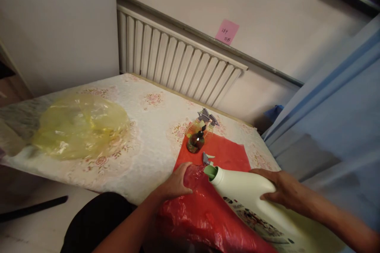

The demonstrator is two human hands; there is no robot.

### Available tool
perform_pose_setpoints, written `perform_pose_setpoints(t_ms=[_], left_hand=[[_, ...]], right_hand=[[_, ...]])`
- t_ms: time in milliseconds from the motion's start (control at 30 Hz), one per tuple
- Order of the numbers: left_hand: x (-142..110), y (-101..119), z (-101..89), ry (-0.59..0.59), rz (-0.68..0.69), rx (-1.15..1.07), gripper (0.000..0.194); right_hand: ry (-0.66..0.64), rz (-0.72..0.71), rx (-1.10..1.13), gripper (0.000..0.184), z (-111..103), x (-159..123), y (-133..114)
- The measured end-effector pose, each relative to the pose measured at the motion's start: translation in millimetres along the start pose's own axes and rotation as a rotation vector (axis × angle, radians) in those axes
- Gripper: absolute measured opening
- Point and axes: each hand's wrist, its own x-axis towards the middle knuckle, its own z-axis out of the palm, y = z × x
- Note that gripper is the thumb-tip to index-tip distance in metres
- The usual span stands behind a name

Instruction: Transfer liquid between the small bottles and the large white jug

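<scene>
Spout meets bottle, both hands loaded!

And here's the right hand [271, 187] wrapped firmly around the handle of the pale jug [247, 193]; the left hand [176, 182] curls about a clear bottle [192, 176], whose tilt I can't make out; this looks like the pouring step, though no stream shows; the move from here would seem to call for a steady left hand and a careful right-hand tilt! The jug lies left of and below the right hand, long axis slanting, its green spout [210, 172] aimed left at the bottle, its base running back towards the wearer; just beyond the left hand, a loose spray head [206, 159]; beneath, red plastic [204, 217].
</scene>
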Motion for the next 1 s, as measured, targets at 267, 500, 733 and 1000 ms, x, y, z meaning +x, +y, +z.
perform_pose_setpoints(t_ms=[267,500,733,1000], left_hand=[[0,-1,0.1,-0.004,0.002,-0.005,0.095],[0,-2,1.3,0.003,0.005,0.001,0.095],[1,2,0.0,0.017,0.016,-0.009,0.095],[0,3,0.4,0.012,0.005,0.005,0.096]], right_hand=[[0.002,-0.012,-0.010,0.052,0,-1,1],[0.014,-0.026,0.025,0.051,-3,-3,-8],[-0.012,-0.005,-0.008,0.053,2,3,7],[-0.017,0.012,-0.027,0.053,1,2,3]])
